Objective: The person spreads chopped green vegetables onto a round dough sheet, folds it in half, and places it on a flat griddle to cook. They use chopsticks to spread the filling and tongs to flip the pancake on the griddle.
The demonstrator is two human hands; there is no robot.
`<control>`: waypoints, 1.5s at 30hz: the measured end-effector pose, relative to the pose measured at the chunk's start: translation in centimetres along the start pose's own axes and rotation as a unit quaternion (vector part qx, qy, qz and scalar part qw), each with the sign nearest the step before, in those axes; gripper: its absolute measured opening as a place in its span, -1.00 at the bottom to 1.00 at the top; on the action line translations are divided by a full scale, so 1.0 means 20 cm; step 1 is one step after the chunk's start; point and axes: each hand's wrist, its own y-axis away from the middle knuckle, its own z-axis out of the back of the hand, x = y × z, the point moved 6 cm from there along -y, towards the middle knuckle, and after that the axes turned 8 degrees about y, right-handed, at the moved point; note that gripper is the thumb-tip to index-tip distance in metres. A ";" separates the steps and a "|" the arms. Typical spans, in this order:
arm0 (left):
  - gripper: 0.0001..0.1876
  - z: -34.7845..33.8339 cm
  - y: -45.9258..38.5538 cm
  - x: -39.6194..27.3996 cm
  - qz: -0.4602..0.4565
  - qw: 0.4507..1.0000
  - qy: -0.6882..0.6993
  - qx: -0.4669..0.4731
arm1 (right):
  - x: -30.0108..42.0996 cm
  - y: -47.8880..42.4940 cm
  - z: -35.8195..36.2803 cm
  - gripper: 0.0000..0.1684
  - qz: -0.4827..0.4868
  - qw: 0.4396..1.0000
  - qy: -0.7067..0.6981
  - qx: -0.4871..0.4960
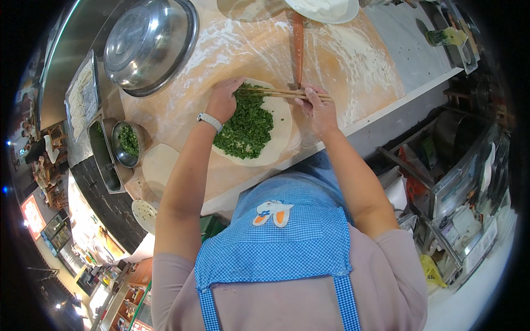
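A round sheet of rolled dough (pixel 281 136) lies on the floured wooden board, with chopped green leaves (pixel 248 128) heaped over its left and middle part. My right hand (pixel 318 105) holds a pair of wooden chopsticks (pixel 281 92), whose tips reach into the upper part of the greens. At the upper left edge of the dough rests my left hand (pixel 223 97), a watch on its wrist; its fingers are bent near the chopstick tips, and whether they touch them is not clear. A wooden rolling pin (pixel 298 49) lies just beyond my right hand.
Left of the dough stand an upturned steel basin (pixel 145 45), a steel bowl of chopped greens (pixel 129 140), a metal container (pixel 103 157) and a tray of pale strips (pixel 83 97). Another dough sheet (pixel 159 167) lies by my left forearm. A bowl of flour (pixel 327 8) is at the top.
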 end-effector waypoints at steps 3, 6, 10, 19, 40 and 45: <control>-0.43 -0.02 0.00 -0.02 -0.008 1.000 0.002 0.001 | 0.01 0.02 0.02 -0.71 0.003 0.999 -0.032 0.008; -0.44 -0.02 0.00 -0.02 -0.008 1.000 0.009 -0.008 | -0.03 0.03 0.02 -0.70 0.003 0.999 -0.018 0.042; -0.43 0.04 0.05 -0.06 0.014 0.998 0.036 -0.042 | -0.07 0.06 0.05 -0.68 -0.035 0.997 -0.002 0.064; -0.29 0.00 0.52 -0.19 0.063 0.990 0.021 -0.121 | -0.12 0.18 0.06 -0.71 -0.090 0.987 0.085 0.102; 0.45 -0.21 0.86 -0.23 0.122 0.977 -0.040 -0.169 | -0.09 0.29 0.02 -0.71 -0.056 0.983 0.128 0.117; 0.44 -0.22 0.85 -0.23 0.121 0.978 -0.045 -0.163 | -0.15 0.31 0.08 -0.70 -0.060 0.980 0.148 0.120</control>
